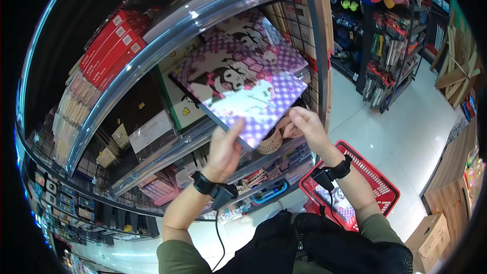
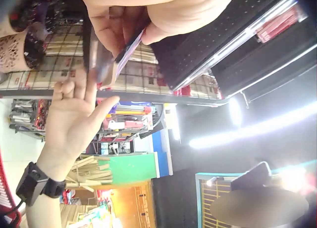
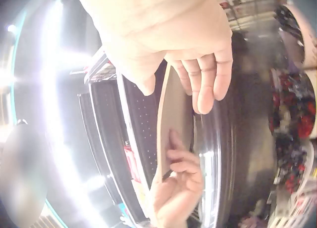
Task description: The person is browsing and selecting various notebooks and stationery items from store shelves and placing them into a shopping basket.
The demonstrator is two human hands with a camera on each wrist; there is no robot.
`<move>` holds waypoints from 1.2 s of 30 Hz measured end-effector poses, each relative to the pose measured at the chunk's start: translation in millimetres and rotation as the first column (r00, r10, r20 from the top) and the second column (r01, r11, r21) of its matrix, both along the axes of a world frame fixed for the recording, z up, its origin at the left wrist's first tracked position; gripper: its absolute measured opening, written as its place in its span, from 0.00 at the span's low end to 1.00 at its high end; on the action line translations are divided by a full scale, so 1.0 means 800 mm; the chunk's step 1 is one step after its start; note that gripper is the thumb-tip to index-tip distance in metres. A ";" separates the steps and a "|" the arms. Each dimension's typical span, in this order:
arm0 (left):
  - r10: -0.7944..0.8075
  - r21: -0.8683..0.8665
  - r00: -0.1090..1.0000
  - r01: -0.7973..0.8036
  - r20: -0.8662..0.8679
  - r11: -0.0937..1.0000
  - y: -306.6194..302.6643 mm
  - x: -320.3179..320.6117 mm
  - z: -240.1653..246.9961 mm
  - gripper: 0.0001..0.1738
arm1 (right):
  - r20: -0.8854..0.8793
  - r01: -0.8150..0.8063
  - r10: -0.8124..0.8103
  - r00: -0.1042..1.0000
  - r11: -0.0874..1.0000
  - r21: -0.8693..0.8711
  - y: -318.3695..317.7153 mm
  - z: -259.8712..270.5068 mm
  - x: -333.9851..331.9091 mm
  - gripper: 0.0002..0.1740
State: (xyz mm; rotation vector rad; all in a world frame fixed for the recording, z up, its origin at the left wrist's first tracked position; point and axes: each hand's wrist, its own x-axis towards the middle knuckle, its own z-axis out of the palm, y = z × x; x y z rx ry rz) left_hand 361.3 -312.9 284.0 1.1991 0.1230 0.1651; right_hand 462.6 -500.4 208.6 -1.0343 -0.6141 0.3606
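Note:
My left hand [image 1: 224, 153] grips the near lower edge of a flat purple checked board [image 1: 271, 99] with cartoon figures, tilted in front of a shelf. Thumb and fingers pinch its edge in the left wrist view, where the hand [image 2: 163, 12] fills the top. Beside the right corner is my right hand [image 1: 310, 131]; its palm [image 2: 69, 121] faces the left wrist camera, fingers extended. From the right wrist, the right hand [image 3: 173, 40] is at the board's [image 3: 176, 111] upper end, thumb and fingers apart; contact is unclear. A similar purple piece [image 1: 248, 30] lies behind.
A clear curved shelf edge [image 1: 190, 18] runs across the rack, with red packs [image 1: 114, 45] at its left. A red basket [image 1: 388, 185] holding a purple printed item stands below right. Beyond are hanging goods [image 1: 388, 40], tiled floor [image 1: 373, 122] and a cardboard box [image 1: 431, 238].

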 end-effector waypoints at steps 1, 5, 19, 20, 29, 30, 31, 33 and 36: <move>-0.033 0.006 0.999 0.034 -0.031 0.999 -0.010 -0.008 -0.017 0.16 | -0.066 -0.035 0.034 0.997 0.999 -0.001 -0.003 -0.011 -0.009 0.18; -0.059 0.013 0.995 0.060 -0.076 0.998 -0.038 -0.033 -0.072 0.19 | -0.196 0.007 0.010 0.980 0.996 0.085 -0.013 -0.043 -0.036 0.20; 0.083 0.341 0.987 -0.126 0.138 0.932 -0.036 -0.038 -0.092 0.13 | -0.426 0.033 -0.050 0.903 0.998 -0.045 -0.178 -0.186 -0.102 0.23; 0.060 0.365 0.987 -0.112 0.150 0.924 -0.040 -0.037 -0.097 0.15 | -0.451 0.022 -0.057 0.891 0.996 -0.082 -0.194 -0.204 -0.105 0.23; -0.132 0.200 0.991 0.132 -0.012 0.971 -0.065 -0.025 -0.132 0.29 | -0.531 0.070 -0.130 0.837 0.989 -0.131 -0.237 -0.211 -0.152 0.25; -0.172 0.214 0.985 0.172 -0.020 0.962 -0.065 -0.024 -0.135 0.30 | -0.537 0.081 -0.139 0.832 0.988 -0.131 -0.240 -0.212 -0.155 0.25; -0.182 0.214 0.983 0.184 -0.027 0.959 -0.067 -0.023 -0.137 0.30 | -0.544 0.099 -0.155 0.824 0.987 -0.130 -0.243 -0.214 -0.157 0.24; -0.273 0.015 0.960 0.274 -0.069 0.962 -0.073 -0.023 -0.138 0.29 | -0.552 0.108 -0.175 0.815 0.982 -0.153 -0.255 -0.221 -0.161 0.23; -0.280 -0.048 0.953 0.276 -0.113 0.960 -0.083 -0.020 -0.143 0.32 | -0.565 0.200 -0.231 0.792 0.973 -0.118 -0.259 -0.229 -0.168 0.23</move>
